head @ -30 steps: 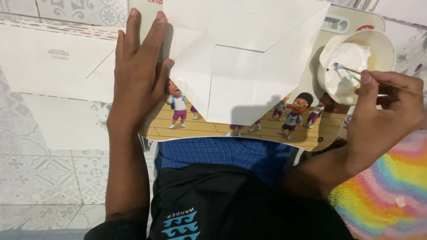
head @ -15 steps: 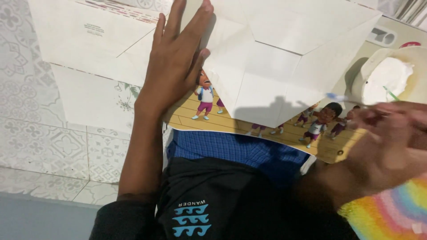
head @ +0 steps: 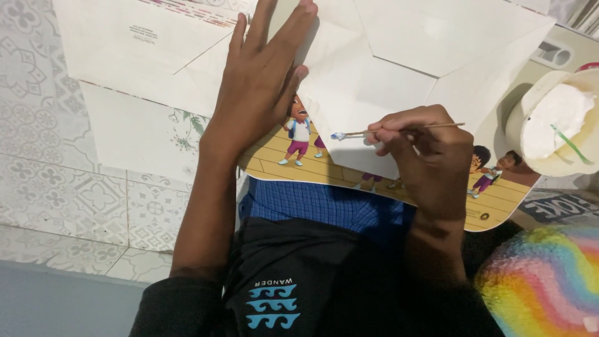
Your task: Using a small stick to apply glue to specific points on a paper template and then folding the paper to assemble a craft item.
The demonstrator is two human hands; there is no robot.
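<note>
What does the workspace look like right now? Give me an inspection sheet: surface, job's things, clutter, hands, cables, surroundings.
Surface: patterned tile floor, with a cartoon-printed board as work base.
Job's things: folded white paper sheets lying on the board; thin stick with a white blob at its tip over the paper; bowl of white paste at the right, a green stick resting in it.
Clutter: second white sheet on the floor at the left.
Hands: left hand pressed flat on the paper; right hand pinching the thin stick.
Cables: nothing seen.
Surroundings: person's blue checked cloth and dark garment below; rainbow-coloured fabric at lower right.
</note>
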